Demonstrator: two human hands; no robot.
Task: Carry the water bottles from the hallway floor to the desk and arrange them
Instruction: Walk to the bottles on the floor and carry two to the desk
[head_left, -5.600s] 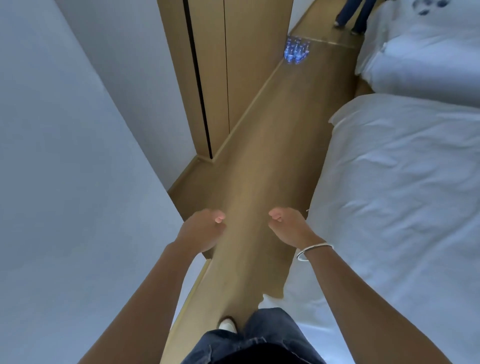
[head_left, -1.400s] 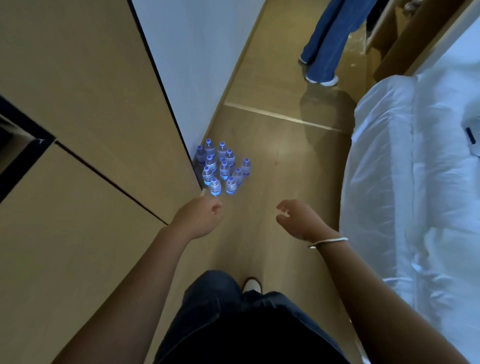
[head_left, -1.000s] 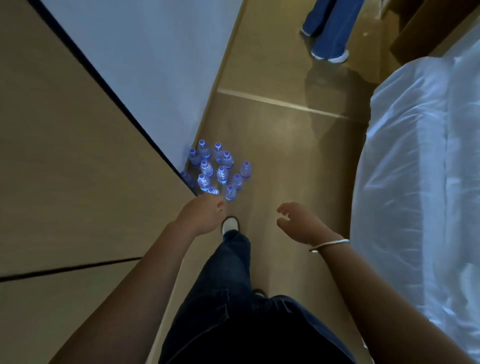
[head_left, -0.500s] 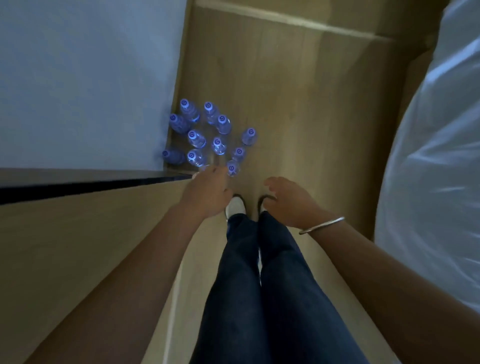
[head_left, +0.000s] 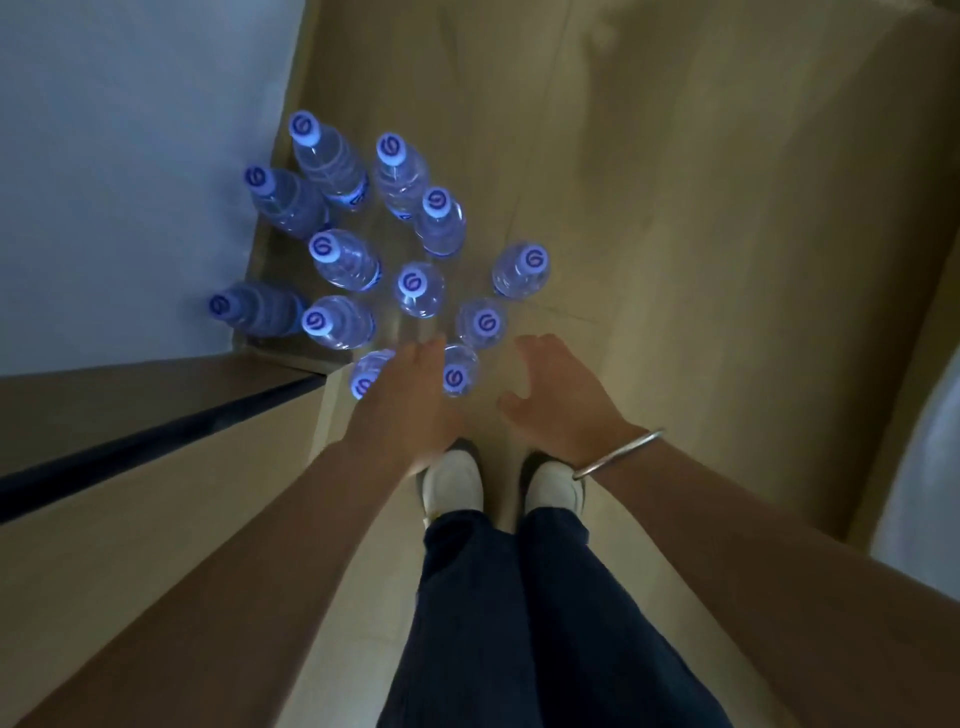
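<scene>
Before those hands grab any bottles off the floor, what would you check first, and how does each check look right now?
1. Left hand empty: ok.
2. Right hand empty, fingers spread: ok.
3. Water bottles upright and capped: ok.
4. Nearest bottle in reach between the hands: ok.
5. Bottle by the left hand fully visible: not ok, the hand covers part.
6. Desk ready for them: cannot tell, out of view.

The left hand (head_left: 410, 400) is motion-blurred and covers part of one bottle (head_left: 370, 374) at ten o'clock; whether they touch is unclear; both elbows are cut off
</scene>
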